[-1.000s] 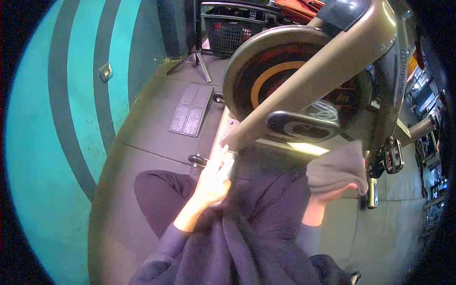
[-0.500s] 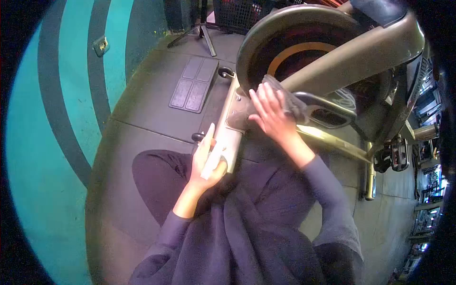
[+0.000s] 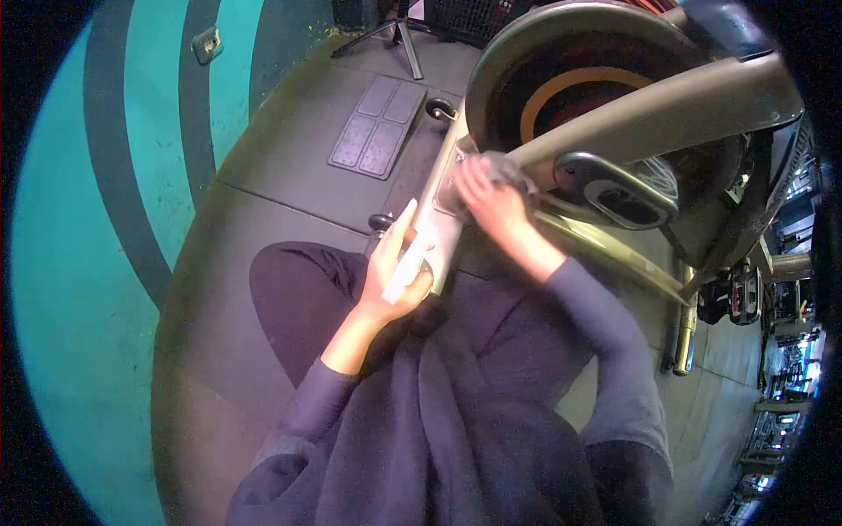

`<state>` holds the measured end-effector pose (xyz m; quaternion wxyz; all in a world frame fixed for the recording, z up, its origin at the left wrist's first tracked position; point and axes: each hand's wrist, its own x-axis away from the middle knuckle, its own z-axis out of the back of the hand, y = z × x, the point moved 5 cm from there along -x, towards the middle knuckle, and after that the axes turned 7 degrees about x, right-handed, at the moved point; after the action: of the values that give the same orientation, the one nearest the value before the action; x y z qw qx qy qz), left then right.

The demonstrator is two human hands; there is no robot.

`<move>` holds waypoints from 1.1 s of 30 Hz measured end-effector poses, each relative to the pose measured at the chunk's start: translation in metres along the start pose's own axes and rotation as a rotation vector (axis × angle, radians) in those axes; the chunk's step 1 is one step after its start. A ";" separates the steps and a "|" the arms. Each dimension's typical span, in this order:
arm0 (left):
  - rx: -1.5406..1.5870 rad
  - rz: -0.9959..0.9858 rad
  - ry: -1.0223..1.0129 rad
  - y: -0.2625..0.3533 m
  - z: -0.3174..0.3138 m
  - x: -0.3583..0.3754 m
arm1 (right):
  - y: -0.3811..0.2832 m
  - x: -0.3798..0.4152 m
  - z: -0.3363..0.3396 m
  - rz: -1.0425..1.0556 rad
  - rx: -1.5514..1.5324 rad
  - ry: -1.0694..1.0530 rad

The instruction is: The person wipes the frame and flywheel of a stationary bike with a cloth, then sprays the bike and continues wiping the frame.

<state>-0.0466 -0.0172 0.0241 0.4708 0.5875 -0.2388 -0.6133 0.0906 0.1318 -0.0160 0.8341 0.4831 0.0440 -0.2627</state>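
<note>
Cloth sits bunched in my right hand, by the foot of the exercise bike frame; I judge it soft, light, best gripped by its folds. My left hand touches the base bar, its grip unclear.

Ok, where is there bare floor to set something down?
Bare floor lies between the striped wall and the four-panel pad, and right of the right sleeve. It's crowded around the left hand, right hand, grey cloth and machine frame.
</note>
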 end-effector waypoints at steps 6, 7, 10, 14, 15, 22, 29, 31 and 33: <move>0.009 -0.016 0.003 -0.004 -0.001 -0.001 | 0.087 -0.020 0.066 -0.118 0.170 -0.238; 0.021 -0.005 0.003 -0.006 -0.001 -0.001 | 0.087 -0.020 0.066 -0.101 0.221 -0.267; 0.039 0.012 0.005 -0.009 -0.002 -0.001 | 0.055 -0.014 0.038 0.032 0.224 -0.198; 0.019 0.003 -0.005 -0.007 -0.003 -0.003 | -0.021 -0.006 -0.009 0.186 0.224 -0.156; 0.013 0.000 -0.005 -0.006 -0.002 -0.004 | -0.041 -0.005 -0.022 0.224 0.169 -0.161; -0.097 -0.175 -0.061 0.002 -0.001 -0.008 | -0.044 -0.008 -0.021 0.131 -0.053 -0.092; -0.062 -0.211 -0.033 0.000 -0.002 -0.008 | 0.093 -0.021 0.069 -0.194 -0.076 -0.044; -0.057 -0.227 -0.033 0.003 -0.002 -0.010 | 0.098 -0.022 0.068 -0.144 0.024 -0.114; -0.054 -0.230 -0.036 0.005 -0.002 -0.011 | 0.078 -0.023 0.055 -0.088 0.113 -0.215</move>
<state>-0.0448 -0.0092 0.0334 0.4087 0.5870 -0.1614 -0.6799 0.0986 0.1265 0.0817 0.7930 0.4961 -0.0392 -0.3514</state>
